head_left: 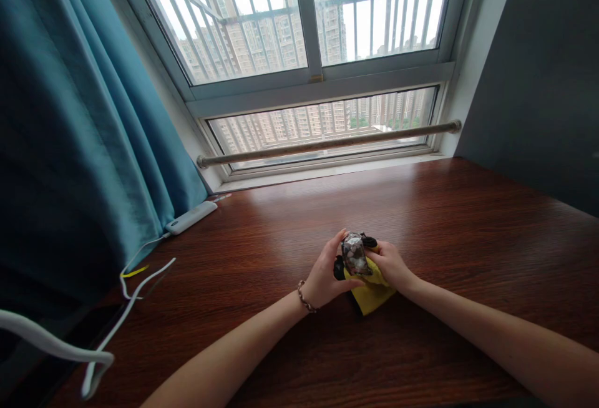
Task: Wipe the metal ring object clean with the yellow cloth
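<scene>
Yellow cloth point(372, 292) sits bunched at the middle of the dark wooden table point(468, 227), and both hands are on it right now. The left hand point(325, 274) comes in from the lower left, forearm stretched across the wood, a beaded bracelet point(305, 299) at the wrist, thumb and fingers curled around a small shiny patterned object point(354, 253) that stands up between the two hands. The right hand point(390, 264) meets it from the other side, arm angled in from the lower right, fingers closed on the cloth and touching the same little object at its top. A black part point(369, 241) pokes out just above the right hand's fingers; what it is cannot be told. The bundle rests on the table directly under and between the hands, the yellow fabric spilling out toward the person below the right palm. Off to the left, well apart, a white power strip point(191, 217) lies by the teal curtain point(70, 133), white cables point(140, 289) trailing off it. Window point(309, 52) ahead, with bars and a rail point(327, 143) across the sill.
</scene>
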